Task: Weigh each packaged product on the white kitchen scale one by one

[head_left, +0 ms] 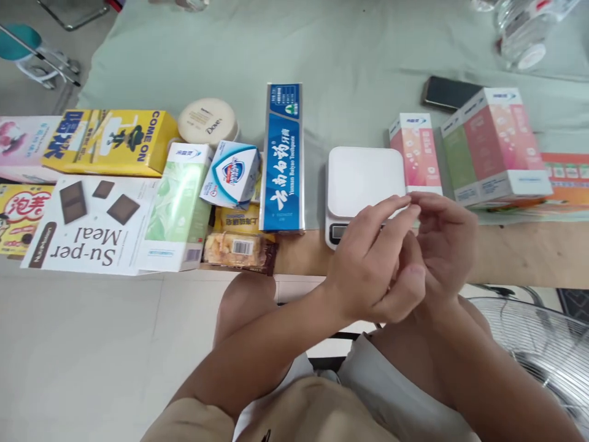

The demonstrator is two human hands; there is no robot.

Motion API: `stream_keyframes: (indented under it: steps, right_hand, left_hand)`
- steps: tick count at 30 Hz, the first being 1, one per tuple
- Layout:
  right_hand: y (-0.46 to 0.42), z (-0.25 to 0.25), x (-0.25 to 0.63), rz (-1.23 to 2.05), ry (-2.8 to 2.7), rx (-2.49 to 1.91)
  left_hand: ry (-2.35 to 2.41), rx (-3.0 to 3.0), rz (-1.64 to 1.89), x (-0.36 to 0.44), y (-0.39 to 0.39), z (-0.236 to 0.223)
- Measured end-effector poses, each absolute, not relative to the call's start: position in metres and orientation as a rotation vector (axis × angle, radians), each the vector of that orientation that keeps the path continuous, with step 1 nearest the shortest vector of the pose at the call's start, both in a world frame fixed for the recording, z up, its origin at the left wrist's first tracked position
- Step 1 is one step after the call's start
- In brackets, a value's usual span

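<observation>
My left hand and my right hand meet at the table's front edge, fingers curled inward and fingertips touching. Whatever may be pinched between them is hidden by the fingers. Just behind them lies a white kitchen scale, its platform bare and its small display partly covered by my left hand. To the right of the scale stands a slim pink box, close behind my right hand. A blue Yunnan Baiyao toothpaste box lies to the scale's left.
Left are a Safeguard soap box, Dove jar, green-white box, Su-per Meal box, yellow box and wrapped snack. Right are a larger pink-green box, phone, plastic bottle and floor fan.
</observation>
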State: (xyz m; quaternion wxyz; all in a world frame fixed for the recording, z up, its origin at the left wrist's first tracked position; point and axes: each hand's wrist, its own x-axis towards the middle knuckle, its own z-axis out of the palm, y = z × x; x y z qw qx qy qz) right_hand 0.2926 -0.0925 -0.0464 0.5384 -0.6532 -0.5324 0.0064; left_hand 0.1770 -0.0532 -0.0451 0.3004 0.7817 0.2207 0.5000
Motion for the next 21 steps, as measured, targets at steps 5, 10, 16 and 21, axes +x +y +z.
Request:
stream_keyframes:
  steps: [5, 10, 16, 21]
  right_hand:
    - [-0.097, -0.060, 0.340, -0.090, -1.351, -1.929]
    - [-0.094, -0.067, 0.356, 0.153, -1.375, -2.143]
    - [-0.086, -0.057, 0.357, 0.258, -1.275, -2.173]
    - [-0.084, -0.059, 0.358, 0.239, -1.242, -2.196]
  left_hand:
    - [0.591, 2.212, 0.997, 0.208, -0.055, -0.055]
    - [0.568, 2.228, 0.989, 0.226, -0.054, -0.058]
    - [0.583, 2.254, 0.998, 0.232, -0.050, -0.056]
    - [0.702, 2.299, 1.121, 0.219, -0.041, -0.048]
